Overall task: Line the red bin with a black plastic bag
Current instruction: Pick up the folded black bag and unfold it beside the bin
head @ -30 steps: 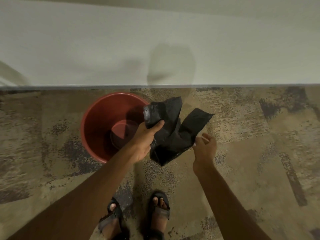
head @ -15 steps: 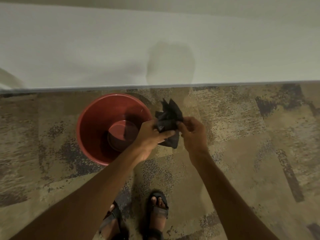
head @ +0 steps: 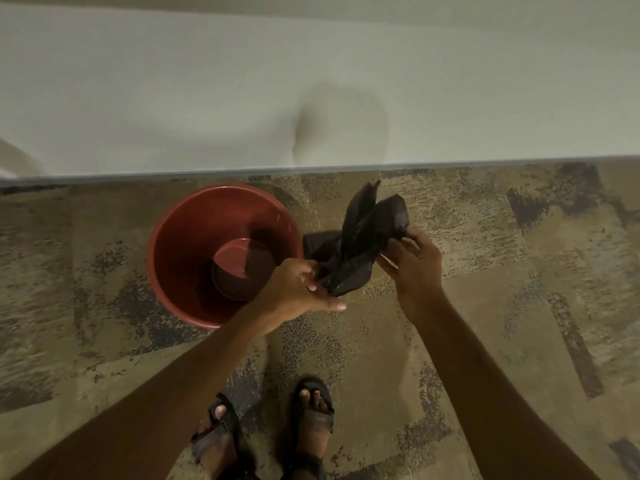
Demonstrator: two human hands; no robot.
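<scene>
The round red bin (head: 180,233) stands on the carpet near the wall, with nothing inside it. Just to its right, above the floor, I hold a crumpled black plastic bag (head: 360,244) between both hands. My left hand (head: 298,292) pinches its lower left end, over the bin's right rim. My right hand (head: 412,261) grips the bag's right side, fingers curled into the folds. The bag is still bunched, with two flaps sticking up.
A pale wall (head: 311,81) runs across the top, its base meeting the patterned carpet (head: 519,306). My two feet in dark sandals (head: 311,424) stand below the hands. A pale curved object (head: 10,164) shows at the far left edge.
A second ago the bag hung spread from my left hand with the right hand apart. The hands then bunched it together, and now they have pulled slightly apart, stretching the bag between them.
</scene>
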